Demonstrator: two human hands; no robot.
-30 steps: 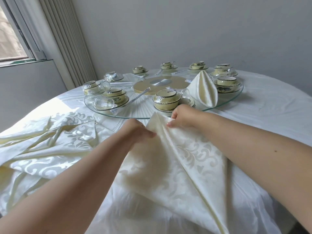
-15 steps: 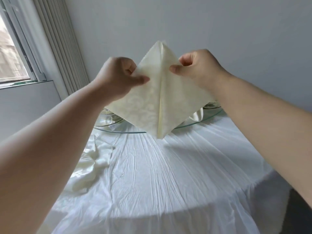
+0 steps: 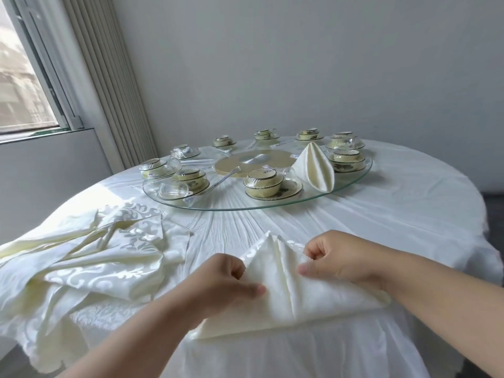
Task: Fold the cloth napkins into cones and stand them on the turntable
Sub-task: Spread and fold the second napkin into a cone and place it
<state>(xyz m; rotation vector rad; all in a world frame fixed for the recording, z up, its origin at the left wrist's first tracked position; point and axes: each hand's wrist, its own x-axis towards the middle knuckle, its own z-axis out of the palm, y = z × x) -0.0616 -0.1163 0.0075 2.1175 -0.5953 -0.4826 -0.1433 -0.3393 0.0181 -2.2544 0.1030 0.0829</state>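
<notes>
Both hands are down at the near edge of the table (image 3: 395, 214), working one napkin (image 3: 286, 296) that lies on the white tablecloth folded into a triangle with its tip pointing away toward the turntable (image 3: 351, 184). The left hand (image 3: 226, 285) has its fingers curled and pinches the napkin's left edge with the thumb on top; the right hand (image 3: 335, 257) does the same on the right edge, thumb pressed against the cloth. The folded base sits closest to the person, right at the table edge. Off to the left there's a loose pile of napkins (image 3: 90, 257) with a shiny scroll pattern, all rumpled. On the glass turntable one finished cone (image 3: 313, 165) already stands upright on the right side — between a wrapped bowl set (image 3: 267, 181) in front and more bowl sets behind. Small glasses lie on the turntable's left part.
</notes>
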